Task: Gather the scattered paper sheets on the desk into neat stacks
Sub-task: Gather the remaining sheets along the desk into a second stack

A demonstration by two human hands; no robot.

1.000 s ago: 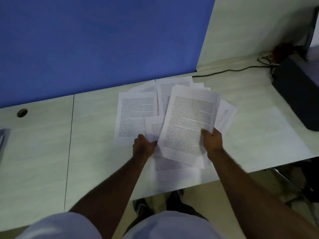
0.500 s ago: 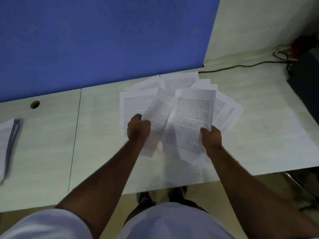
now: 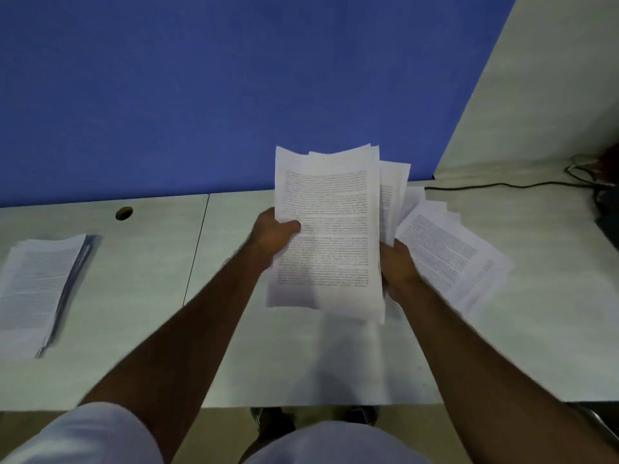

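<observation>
A bundle of printed paper sheets [image 3: 328,236] is raised off the pale desk [image 3: 140,296], edges uneven and fanned at the top right. My left hand [image 3: 273,237] grips its left edge, thumb over the front page. My right hand [image 3: 398,266] holds the right edge lower down. Several loose sheets [image 3: 445,252] still lie fanned on the desk to the right of the bundle. A gathered stack of sheets [image 3: 37,286] lies at the desk's far left.
A blue partition [image 3: 234,88] stands behind the desk. A cable hole [image 3: 124,213] sits at the back left. A black cable [image 3: 502,186] runs along the back right towards a dark device [image 3: 608,226] at the right edge.
Both hands have lifted the sheets off the desk and brought them together into one upright bundle. The view has shifted, and the stack at the far left is now in sight.
</observation>
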